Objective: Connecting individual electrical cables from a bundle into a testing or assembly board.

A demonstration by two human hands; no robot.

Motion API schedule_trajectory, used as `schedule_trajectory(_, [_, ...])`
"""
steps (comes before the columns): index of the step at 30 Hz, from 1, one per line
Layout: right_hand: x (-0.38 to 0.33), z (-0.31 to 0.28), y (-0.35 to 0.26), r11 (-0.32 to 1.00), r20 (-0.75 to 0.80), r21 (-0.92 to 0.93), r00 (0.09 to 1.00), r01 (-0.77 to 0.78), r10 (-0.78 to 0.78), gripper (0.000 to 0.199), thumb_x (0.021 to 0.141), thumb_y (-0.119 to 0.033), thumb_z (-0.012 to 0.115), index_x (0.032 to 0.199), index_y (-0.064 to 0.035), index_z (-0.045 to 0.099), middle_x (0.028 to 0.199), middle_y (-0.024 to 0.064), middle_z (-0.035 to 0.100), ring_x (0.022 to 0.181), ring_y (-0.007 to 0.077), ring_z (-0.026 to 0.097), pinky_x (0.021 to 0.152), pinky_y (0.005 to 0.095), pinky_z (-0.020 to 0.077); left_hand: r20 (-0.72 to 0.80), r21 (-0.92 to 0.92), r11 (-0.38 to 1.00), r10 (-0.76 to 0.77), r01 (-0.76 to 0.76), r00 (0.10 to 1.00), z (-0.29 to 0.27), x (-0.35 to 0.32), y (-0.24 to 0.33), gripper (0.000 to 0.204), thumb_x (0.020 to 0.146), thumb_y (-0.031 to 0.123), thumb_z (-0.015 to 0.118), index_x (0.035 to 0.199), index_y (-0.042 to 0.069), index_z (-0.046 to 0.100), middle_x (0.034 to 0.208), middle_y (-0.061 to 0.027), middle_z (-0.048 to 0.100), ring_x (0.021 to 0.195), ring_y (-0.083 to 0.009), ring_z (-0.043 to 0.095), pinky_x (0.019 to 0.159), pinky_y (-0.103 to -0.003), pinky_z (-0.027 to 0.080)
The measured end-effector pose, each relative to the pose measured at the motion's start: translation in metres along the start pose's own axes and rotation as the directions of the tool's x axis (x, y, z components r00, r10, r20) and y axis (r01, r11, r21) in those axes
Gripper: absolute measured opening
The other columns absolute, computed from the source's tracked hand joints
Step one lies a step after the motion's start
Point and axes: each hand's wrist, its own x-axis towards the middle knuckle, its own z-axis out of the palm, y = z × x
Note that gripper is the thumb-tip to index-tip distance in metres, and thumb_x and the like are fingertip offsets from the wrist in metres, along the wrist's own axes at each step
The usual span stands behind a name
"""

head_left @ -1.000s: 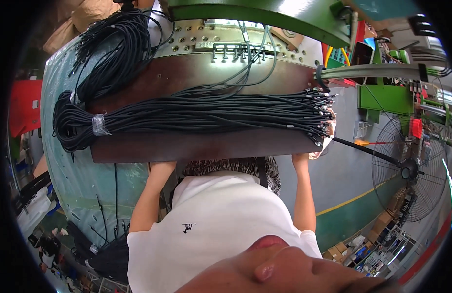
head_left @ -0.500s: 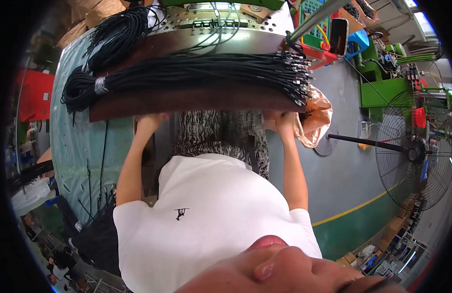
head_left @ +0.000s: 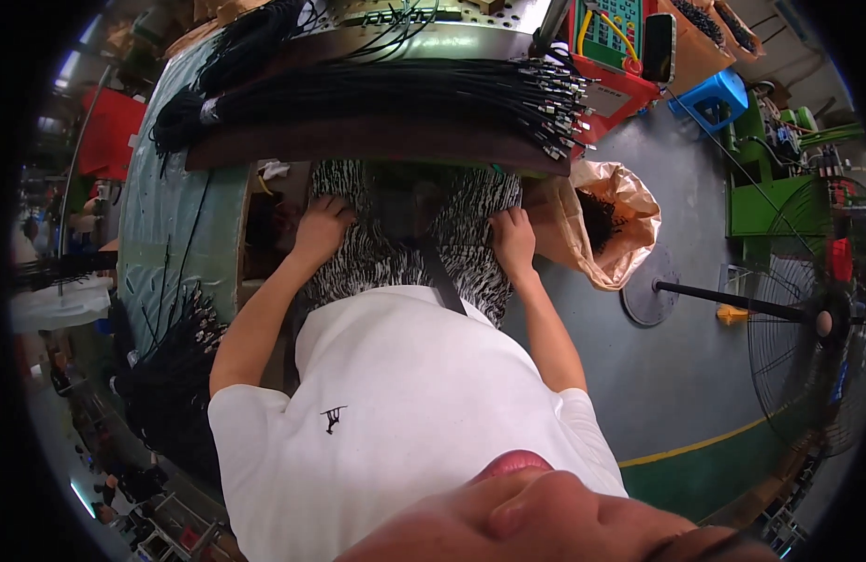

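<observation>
My left hand is at the left thigh, its bent fingers gripping the black-and-white patterned trousers. On the other thigh, my right hand has its fingers curled on the same cloth. Neither hand touches the long bundle of black cables, which lies across the dark brown board in front of me. Silver tape binds the bundle near its looped left end. Bare metal connectors fan out at its right end.
A brown paper sack with small black parts stands right of my legs. Beyond are a red-and-green device, a phone, a blue stool and a floor fan. More black cables hang at the left bench.
Both hands have come back from the board's front edge onto my thighs, into fuller view. The view has shifted, so the board and cable bundle appear higher.
</observation>
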Motion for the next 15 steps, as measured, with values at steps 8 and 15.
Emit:
schedule_trajectory(8, [-0.01,-0.018,-0.024,0.887,0.27,0.239,0.905,-0.395,0.33,0.018,0.09,-0.021,0.052,0.088,-0.003,0.057,0.082,0.0228,0.061,0.08,0.0424,0.058,0.068,0.0494,0.0445,0.426,-0.098,0.877,-0.389,0.47,0.817,-0.015,-0.057,0.025,0.024,0.087,0.023,0.056,0.078,0.001,0.059,0.076,-0.0215,0.061,0.076,-0.0411,0.06,0.067,-0.053,0.045])
schedule_trajectory(15, [-0.08,-0.045,-0.053,0.793,0.285,0.47,0.917,-0.387,0.279,0.01,0.087,-0.009,0.057,0.091,-0.0007,0.059,0.082,0.0121,0.058,0.071,0.0255,0.057,0.065,0.0317,0.0462,0.685,0.056,0.972,-0.203,0.227,0.7,-0.011,0.009,0.015,0.021,0.083,0.026,0.058,0.084,0.008,0.068,0.081,-0.0165,0.066,0.08,-0.035,0.064,0.072,-0.048,0.05])
